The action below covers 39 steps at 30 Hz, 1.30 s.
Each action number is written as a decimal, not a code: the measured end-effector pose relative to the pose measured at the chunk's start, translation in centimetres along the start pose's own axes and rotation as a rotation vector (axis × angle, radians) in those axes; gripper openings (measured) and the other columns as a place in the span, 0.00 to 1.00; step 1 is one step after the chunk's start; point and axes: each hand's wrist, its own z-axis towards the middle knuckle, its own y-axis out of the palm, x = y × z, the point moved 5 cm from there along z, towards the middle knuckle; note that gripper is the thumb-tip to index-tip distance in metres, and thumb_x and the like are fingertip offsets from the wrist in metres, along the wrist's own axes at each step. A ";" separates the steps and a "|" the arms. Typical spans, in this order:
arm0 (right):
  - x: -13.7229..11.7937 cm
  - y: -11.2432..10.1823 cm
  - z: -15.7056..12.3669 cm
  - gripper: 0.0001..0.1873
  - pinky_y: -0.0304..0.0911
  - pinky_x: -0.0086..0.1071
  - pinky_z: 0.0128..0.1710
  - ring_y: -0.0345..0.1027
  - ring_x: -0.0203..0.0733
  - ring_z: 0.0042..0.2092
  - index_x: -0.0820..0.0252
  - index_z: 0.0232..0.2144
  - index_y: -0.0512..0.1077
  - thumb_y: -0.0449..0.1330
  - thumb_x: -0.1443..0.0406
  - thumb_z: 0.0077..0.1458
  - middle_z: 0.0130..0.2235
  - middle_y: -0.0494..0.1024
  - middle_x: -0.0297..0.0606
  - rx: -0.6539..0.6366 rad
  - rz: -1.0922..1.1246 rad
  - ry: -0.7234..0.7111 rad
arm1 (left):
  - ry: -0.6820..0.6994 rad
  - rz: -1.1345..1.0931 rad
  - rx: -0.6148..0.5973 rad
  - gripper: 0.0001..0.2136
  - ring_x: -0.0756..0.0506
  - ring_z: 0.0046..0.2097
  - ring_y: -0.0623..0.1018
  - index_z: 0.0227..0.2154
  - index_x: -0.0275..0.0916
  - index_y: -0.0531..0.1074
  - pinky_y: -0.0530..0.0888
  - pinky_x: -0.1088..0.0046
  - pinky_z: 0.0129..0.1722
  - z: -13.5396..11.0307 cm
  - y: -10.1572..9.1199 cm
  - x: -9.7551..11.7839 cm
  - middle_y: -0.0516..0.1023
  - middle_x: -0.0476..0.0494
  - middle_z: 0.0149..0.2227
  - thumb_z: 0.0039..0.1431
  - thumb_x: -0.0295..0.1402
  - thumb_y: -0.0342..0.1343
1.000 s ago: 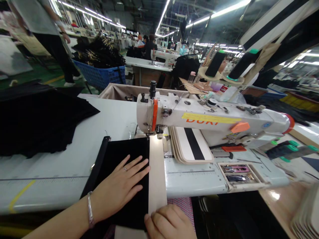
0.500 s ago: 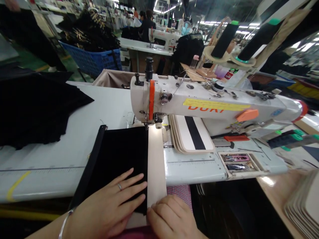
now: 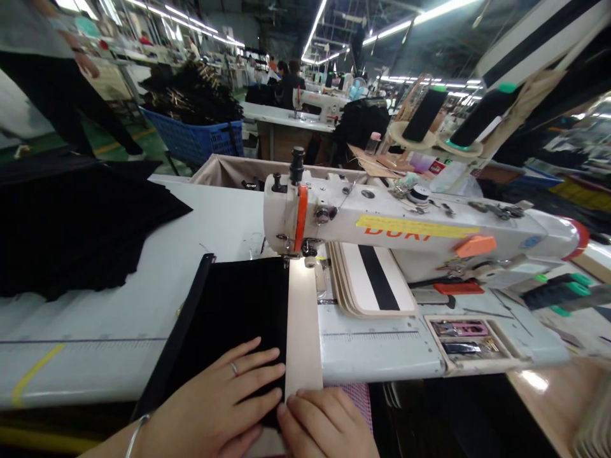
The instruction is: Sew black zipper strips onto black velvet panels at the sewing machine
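My left hand lies flat, fingers spread, on a black fabric panel that runs up to the needle of a white sewing machine. A beige strip lies along the panel's right edge, under the presser foot. My right hand has its fingers curled, pressing on the near end of the beige strip at the table's front edge. A ring shows on my left hand and a bangle on that wrist.
A heap of black cloth covers the table's left side. Striped beige pieces are stacked under the machine arm, with a small tool tray to the right. Thread cones stand behind. A blue basket and other people are farther back.
Both hands have slid back toward the table's front edge along the fabric. The view tilted down and came back up. A person at the back left walked on.
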 end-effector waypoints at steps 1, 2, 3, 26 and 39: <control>0.2 0.1 0.2 0.11 0.67 0.30 0.32 0.74 0.36 0.34 0.61 0.39 0.76 0.53 0.71 0.63 0.33 0.81 0.34 -0.002 0.002 0.004 | -0.006 -0.013 0.017 0.20 0.43 0.61 0.69 0.52 0.43 0.71 0.59 0.58 0.67 0.2 -0.1 -0.2 0.73 0.46 0.58 0.56 0.24 0.56; 0.4 0.2 0.5 0.12 0.66 0.30 0.31 0.73 0.36 0.34 0.61 0.39 0.77 0.53 0.72 0.62 0.33 0.81 0.34 0.004 0.005 0.012 | -0.016 -0.027 0.044 0.19 0.44 0.60 0.70 0.51 0.42 0.72 0.59 0.58 0.67 0.5 -0.2 -0.5 0.74 0.46 0.57 0.57 0.24 0.56; 0.6 0.3 0.8 0.12 0.65 0.31 0.30 0.73 0.36 0.33 0.61 0.39 0.77 0.53 0.72 0.62 0.32 0.81 0.34 0.009 0.008 0.022 | -0.030 -0.041 0.077 0.17 0.44 0.59 0.71 0.49 0.42 0.73 0.59 0.59 0.67 0.7 -0.3 -0.8 0.75 0.46 0.56 0.57 0.25 0.56; 6.4 2.9 3.8 0.18 0.64 0.42 0.51 0.68 0.44 0.48 0.57 0.55 0.70 0.49 0.67 0.66 0.48 0.76 0.40 -0.310 0.192 0.158 | -0.032 -0.032 0.163 0.15 0.45 0.57 0.72 0.48 0.39 0.74 0.61 0.59 0.65 2.8 0.3 -7.0 0.79 0.45 0.48 0.61 0.22 0.50; 8.7 4.7 5.0 0.17 0.66 0.46 0.52 0.67 0.48 0.51 0.59 0.54 0.70 0.53 0.69 0.64 0.52 0.75 0.43 -0.345 0.134 0.242 | -0.031 0.104 0.077 0.15 0.44 0.58 0.72 0.49 0.34 0.72 0.61 0.59 0.64 4.6 1.3 -11.1 0.77 0.42 0.52 0.63 0.19 0.47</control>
